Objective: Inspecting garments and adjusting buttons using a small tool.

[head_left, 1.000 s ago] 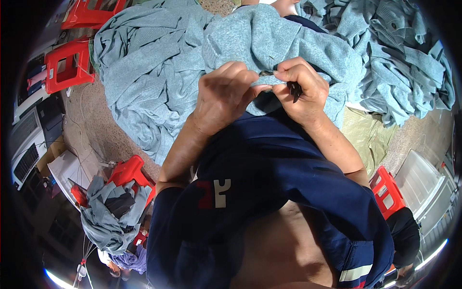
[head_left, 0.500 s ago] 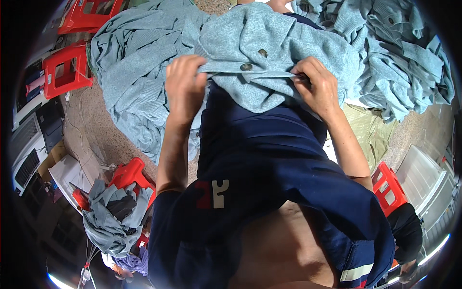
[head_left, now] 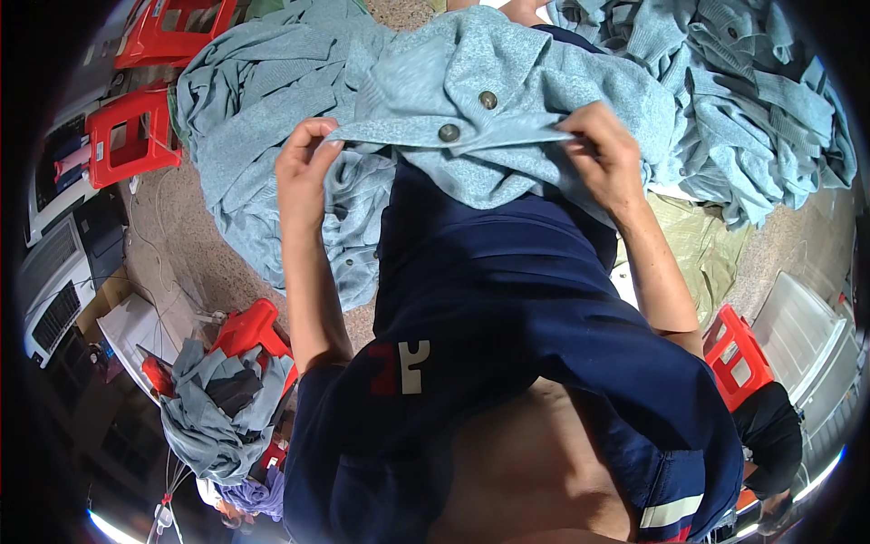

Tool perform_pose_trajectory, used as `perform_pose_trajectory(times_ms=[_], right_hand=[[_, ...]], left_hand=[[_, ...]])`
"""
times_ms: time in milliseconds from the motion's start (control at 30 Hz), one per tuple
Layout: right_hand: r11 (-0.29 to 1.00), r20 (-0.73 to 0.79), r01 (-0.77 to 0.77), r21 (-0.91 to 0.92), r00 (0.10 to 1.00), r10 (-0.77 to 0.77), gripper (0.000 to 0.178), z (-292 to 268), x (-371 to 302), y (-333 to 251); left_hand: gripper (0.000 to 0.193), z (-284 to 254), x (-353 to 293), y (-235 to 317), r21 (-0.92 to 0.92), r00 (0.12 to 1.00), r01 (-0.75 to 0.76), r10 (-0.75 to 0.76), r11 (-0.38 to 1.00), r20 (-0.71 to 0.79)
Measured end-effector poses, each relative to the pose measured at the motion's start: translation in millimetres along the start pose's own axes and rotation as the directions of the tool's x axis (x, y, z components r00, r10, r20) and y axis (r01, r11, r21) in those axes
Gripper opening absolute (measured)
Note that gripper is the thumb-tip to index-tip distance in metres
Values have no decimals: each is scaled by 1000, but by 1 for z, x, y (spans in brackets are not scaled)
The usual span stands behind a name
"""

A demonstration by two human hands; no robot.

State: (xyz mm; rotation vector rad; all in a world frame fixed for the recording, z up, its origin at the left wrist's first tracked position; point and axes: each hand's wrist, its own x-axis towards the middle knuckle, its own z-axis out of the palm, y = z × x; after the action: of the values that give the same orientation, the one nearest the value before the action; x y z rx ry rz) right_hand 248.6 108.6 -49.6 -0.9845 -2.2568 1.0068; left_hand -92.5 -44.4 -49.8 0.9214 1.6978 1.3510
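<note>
A light blue-grey knit cardigan (head_left: 507, 172) lies across my lap, its button band (head_left: 390, 134) drawn out between my two hands. My left hand (head_left: 301, 172) is closed, thumb and fingers pinching the left end of the band. At the band's other end, my right hand (head_left: 605, 161) grips the edge with curled fingers, partly hiding the knit there. One dark round button (head_left: 449, 133) sits on the stretched strip, and a second button (head_left: 488, 100) shows just beyond it on the cloth.
Heaped blue-grey knitwear (head_left: 263, 118) spreads to the left, with another pile (head_left: 743, 109) at the far right. Red plastic stools (head_left: 136, 136) stand on the left, and another red stool (head_left: 739, 358) at right. More garments (head_left: 213, 408) rest at lower left. A person's dark sleeve (head_left: 768, 435) shows lower right.
My left hand has moved left and slightly nearer, now pinching the band farther out. The strip is spread longer and its buttons have shifted left. My right hand stays near its place.
</note>
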Motion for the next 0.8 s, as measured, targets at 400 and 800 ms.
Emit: perform_pose_trajectory(times_ms=[400, 800], right_hand=[[785, -301, 619, -19, 745, -595, 22, -1, 31, -77], [770, -299, 623, -139, 715, -632, 17, 26, 32, -78]], left_hand=[[16, 93, 3, 107, -229, 890, 285, -168, 931, 424], [34, 94, -3, 102, 130, 842, -386, 292, 913, 454]])
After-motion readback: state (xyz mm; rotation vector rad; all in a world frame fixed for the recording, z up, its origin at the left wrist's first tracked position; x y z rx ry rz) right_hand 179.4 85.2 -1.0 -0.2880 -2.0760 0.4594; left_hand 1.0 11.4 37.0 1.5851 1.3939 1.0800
